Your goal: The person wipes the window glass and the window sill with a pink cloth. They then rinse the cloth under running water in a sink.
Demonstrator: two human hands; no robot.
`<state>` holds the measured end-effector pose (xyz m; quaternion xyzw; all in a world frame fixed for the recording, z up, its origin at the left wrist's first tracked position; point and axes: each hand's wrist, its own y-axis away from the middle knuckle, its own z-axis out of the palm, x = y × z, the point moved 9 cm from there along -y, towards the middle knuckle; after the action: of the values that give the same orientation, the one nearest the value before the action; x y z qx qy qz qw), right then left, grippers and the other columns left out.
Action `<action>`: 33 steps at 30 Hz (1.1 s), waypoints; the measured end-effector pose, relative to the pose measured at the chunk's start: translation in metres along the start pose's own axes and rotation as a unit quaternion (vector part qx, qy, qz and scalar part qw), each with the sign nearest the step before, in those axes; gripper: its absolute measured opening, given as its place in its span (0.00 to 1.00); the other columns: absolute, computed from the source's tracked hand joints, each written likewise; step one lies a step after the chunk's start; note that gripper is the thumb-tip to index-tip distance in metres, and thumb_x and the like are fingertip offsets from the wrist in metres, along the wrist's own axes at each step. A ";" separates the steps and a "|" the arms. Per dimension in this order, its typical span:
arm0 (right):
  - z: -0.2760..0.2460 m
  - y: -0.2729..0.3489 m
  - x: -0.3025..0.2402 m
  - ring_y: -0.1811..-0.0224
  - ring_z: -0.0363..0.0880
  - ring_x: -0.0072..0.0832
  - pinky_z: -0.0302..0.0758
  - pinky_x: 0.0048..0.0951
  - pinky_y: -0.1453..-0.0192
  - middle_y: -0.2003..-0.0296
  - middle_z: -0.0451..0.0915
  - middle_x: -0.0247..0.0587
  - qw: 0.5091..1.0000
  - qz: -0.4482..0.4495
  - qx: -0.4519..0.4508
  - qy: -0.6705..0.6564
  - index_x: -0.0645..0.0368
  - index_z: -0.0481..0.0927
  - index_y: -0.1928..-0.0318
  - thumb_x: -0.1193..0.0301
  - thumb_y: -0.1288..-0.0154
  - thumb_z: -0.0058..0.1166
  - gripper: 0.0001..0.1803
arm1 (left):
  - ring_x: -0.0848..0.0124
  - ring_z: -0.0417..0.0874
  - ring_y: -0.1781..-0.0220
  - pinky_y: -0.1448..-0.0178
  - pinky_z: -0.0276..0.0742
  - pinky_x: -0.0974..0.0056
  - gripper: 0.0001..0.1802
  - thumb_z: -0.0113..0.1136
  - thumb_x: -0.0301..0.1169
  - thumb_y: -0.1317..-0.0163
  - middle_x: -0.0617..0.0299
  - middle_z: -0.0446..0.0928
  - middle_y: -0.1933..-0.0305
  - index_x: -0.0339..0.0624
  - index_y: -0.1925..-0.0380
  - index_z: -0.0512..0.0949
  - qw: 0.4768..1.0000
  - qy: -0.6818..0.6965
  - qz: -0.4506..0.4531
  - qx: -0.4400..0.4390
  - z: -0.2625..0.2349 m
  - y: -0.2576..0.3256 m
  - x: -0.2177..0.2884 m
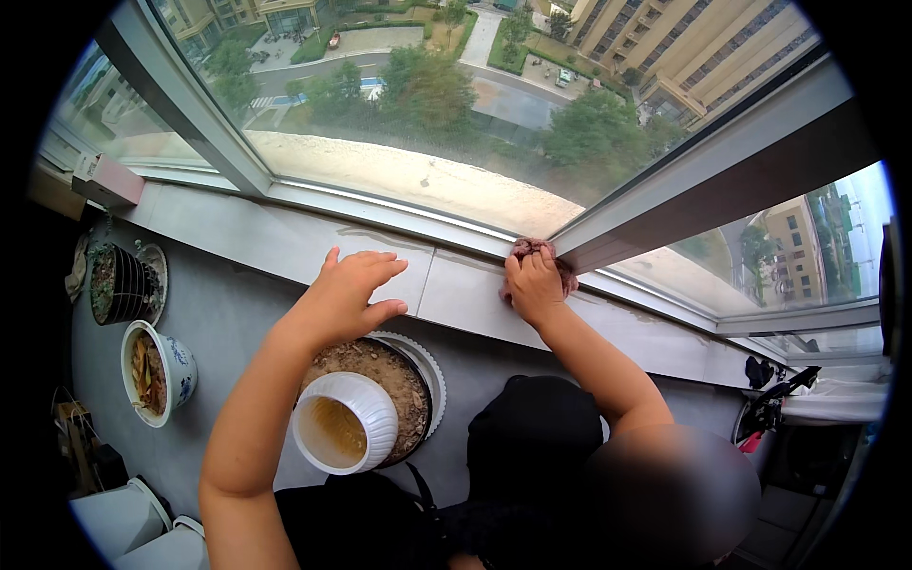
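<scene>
My right hand [536, 285] is closed on a brownish-pink cloth [529, 249], pressed into the corner where the window frame meets the light tiled sill [484, 295]. Bunched folds of the cloth stick out around the fingers. My left hand [353, 294] hovers by the sill's near edge, fingers spread, holding nothing. Below it, a white ribbed pot [384, 418] with murky yellowish contents rests on the soil of a larger round planter [410, 389]. Damp-looking streaks show on parts of the sill.
A blue-and-white pot [179, 370] with dry leaves and a dark ribbed planter [123, 285] stand on the grey floor at left. At the sill's far left sits a pale pink box [109, 180]. Window glass [399, 123] rises behind the sill, with a thick frame post [703, 171] at right.
</scene>
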<state>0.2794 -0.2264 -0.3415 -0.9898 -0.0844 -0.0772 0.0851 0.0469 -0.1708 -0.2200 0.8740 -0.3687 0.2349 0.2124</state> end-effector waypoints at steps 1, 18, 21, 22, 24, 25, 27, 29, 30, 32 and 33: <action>-0.012 -0.005 -0.006 0.57 0.77 0.45 0.67 0.43 0.42 0.67 0.79 0.50 0.994 0.003 -0.020 -0.109 0.57 0.73 0.61 0.75 0.50 0.52 0.12 | 0.62 0.67 0.30 0.26 0.47 0.35 0.29 0.63 0.44 0.39 0.57 0.71 0.34 0.49 0.39 0.73 1.000 0.000 -0.012 -0.001 0.002 0.002 -0.010; -0.012 -0.068 -0.106 0.48 0.73 0.46 0.70 0.39 0.41 0.52 0.77 0.44 0.907 -0.210 0.030 -0.364 0.56 0.77 0.54 0.81 0.58 0.57 0.24 | 0.58 0.79 0.42 0.38 0.71 0.54 0.26 0.64 0.39 0.39 0.53 0.76 0.39 0.43 0.42 0.75 0.989 0.103 -0.078 0.077 -0.008 0.017 -0.079; 0.002 -0.080 -0.136 0.44 0.72 0.47 0.69 0.41 0.39 0.48 0.76 0.44 0.850 -0.272 -0.015 -0.452 0.55 0.77 0.51 0.81 0.58 0.57 0.27 | 0.54 0.82 0.47 0.35 0.69 0.57 0.26 0.63 0.42 0.39 0.51 0.78 0.42 0.39 0.45 0.77 0.980 0.134 -0.086 0.123 -0.004 0.027 -0.107; -0.005 -0.098 -0.137 0.43 0.71 0.47 0.69 0.41 0.38 0.47 0.76 0.44 0.841 -0.247 -0.001 -0.481 0.54 0.77 0.50 0.80 0.58 0.57 0.28 | 0.54 0.81 0.45 0.34 0.67 0.54 0.26 0.62 0.41 0.39 0.50 0.77 0.41 0.39 0.44 0.77 0.979 0.120 -0.110 0.120 0.003 0.032 -0.124; -0.022 -0.131 -0.136 0.39 0.69 0.48 0.69 0.41 0.37 0.42 0.74 0.45 0.870 -0.200 0.034 -0.450 0.52 0.76 0.46 0.77 0.55 0.57 0.30 | 0.54 0.77 0.40 0.31 0.64 0.49 0.26 0.61 0.41 0.38 0.50 0.75 0.38 0.39 0.43 0.76 0.978 0.095 -0.151 0.112 0.018 0.038 -0.156; -0.009 -0.136 -0.144 0.36 0.66 0.49 0.65 0.44 0.34 0.37 0.69 0.44 0.892 -0.229 0.004 -0.391 0.50 0.75 0.42 0.73 0.50 0.57 0.30 | 0.55 0.74 0.36 0.30 0.62 0.46 0.26 0.60 0.41 0.38 0.50 0.73 0.36 0.40 0.42 0.75 0.979 0.048 -0.177 0.092 0.029 0.040 -0.167; 0.006 -0.116 -0.170 0.32 0.60 0.51 0.59 0.48 0.29 0.32 0.64 0.43 0.904 -0.312 -0.030 -0.292 0.49 0.73 0.39 0.68 0.46 0.56 0.30 | 0.57 0.68 0.30 0.29 0.58 0.40 0.26 0.59 0.41 0.36 0.50 0.68 0.32 0.41 0.41 0.74 0.972 -0.048 -0.224 0.056 0.040 0.041 -0.180; 0.016 -0.097 -0.186 0.29 0.56 0.52 0.54 0.50 0.26 0.30 0.60 0.42 0.883 -0.349 -0.067 -0.308 0.49 0.72 0.37 0.66 0.43 0.55 0.30 | 0.58 0.58 0.24 0.27 0.48 0.33 0.28 0.56 0.42 0.35 0.51 0.59 0.26 0.42 0.38 0.71 0.962 -0.091 -0.256 -0.009 0.055 0.041 -0.194; 0.019 -0.092 -0.193 0.28 0.55 0.53 0.52 0.49 0.25 0.29 0.60 0.42 0.881 -0.362 -0.089 -0.293 0.50 0.72 0.37 0.67 0.42 0.54 0.29 | 0.57 0.57 0.24 0.26 0.48 0.34 0.28 0.56 0.42 0.35 0.51 0.58 0.26 0.42 0.37 0.70 0.956 -0.128 -0.264 -0.021 0.059 0.043 -0.203; 0.023 -0.103 -0.197 0.29 0.55 0.52 0.53 0.46 0.25 0.30 0.60 0.44 0.888 -0.359 -0.070 -0.280 0.52 0.70 0.36 0.71 0.39 0.49 0.28 | 0.57 0.56 0.24 0.26 0.50 0.35 0.29 0.56 0.41 0.34 0.50 0.57 0.26 0.41 0.36 0.67 0.942 -0.190 -0.273 -0.037 0.064 0.047 -0.215; 0.026 -0.112 -0.201 0.29 0.56 0.52 0.53 0.44 0.25 0.30 0.60 0.45 0.895 -0.358 -0.056 -0.259 0.52 0.70 0.35 0.72 0.38 0.47 0.28 | 0.56 0.56 0.24 0.26 0.51 0.35 0.29 0.56 0.40 0.35 0.49 0.57 0.26 0.40 0.36 0.67 0.945 -0.193 -0.262 -0.030 0.065 0.047 -0.218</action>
<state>0.0670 -0.1433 -0.3832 -0.8808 -0.4473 0.1523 -0.0289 -0.1061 -0.1177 -0.3864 0.9615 -0.1674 -0.0140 0.2175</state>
